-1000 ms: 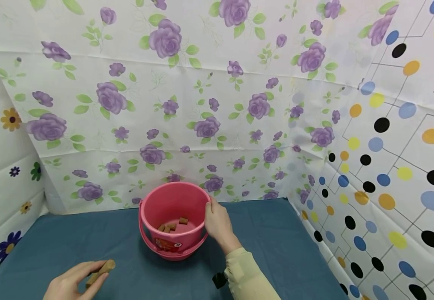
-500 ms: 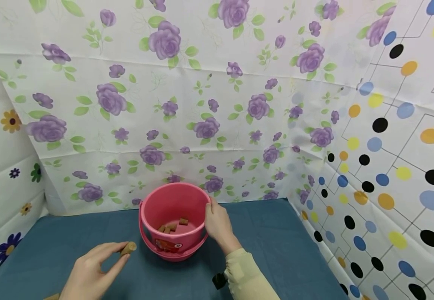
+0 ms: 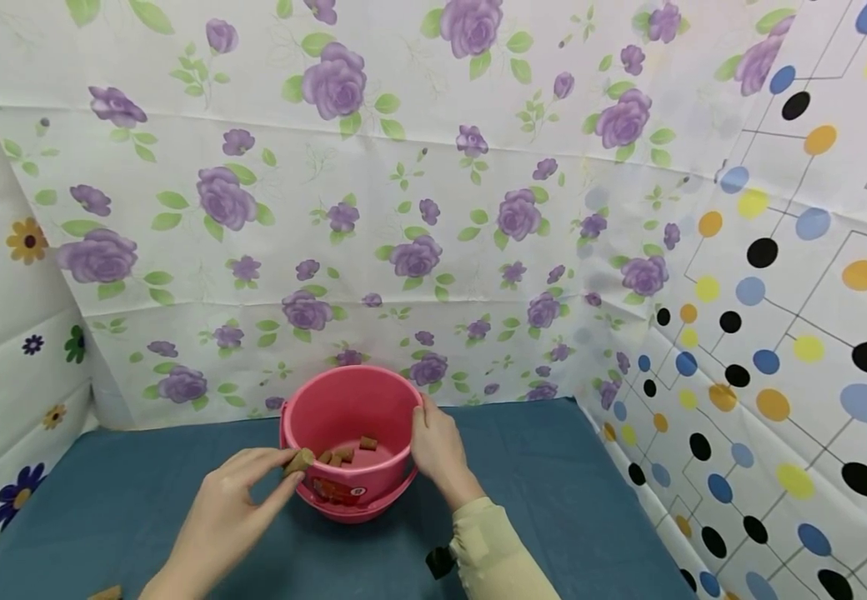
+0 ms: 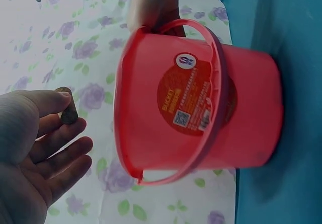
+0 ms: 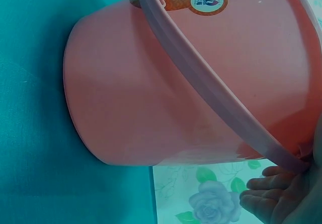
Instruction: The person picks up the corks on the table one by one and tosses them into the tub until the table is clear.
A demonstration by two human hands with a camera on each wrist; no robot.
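Note:
A pink bucket stands upright on the blue cloth, its handle hanging down across the front. Several brown corks lie on the bucket's bottom. My left hand pinches another cork between thumb and fingertips, at the bucket's left front rim in the head view. In the left wrist view, the other fingers of that hand are loosely spread. My right hand grips the bucket's right rim near the handle joint, and its fingers show along the outside in the right wrist view.
One more cork lies on the blue cloth at the lower left edge of the head view. A flower-patterned sheet rises close behind the bucket, and a dotted sheet walls off the right side.
My left hand has moved up and right with its cork, from the lower left to the bucket's rim. The cork at the lower left edge has come into view. My right hand and the bucket stay put.

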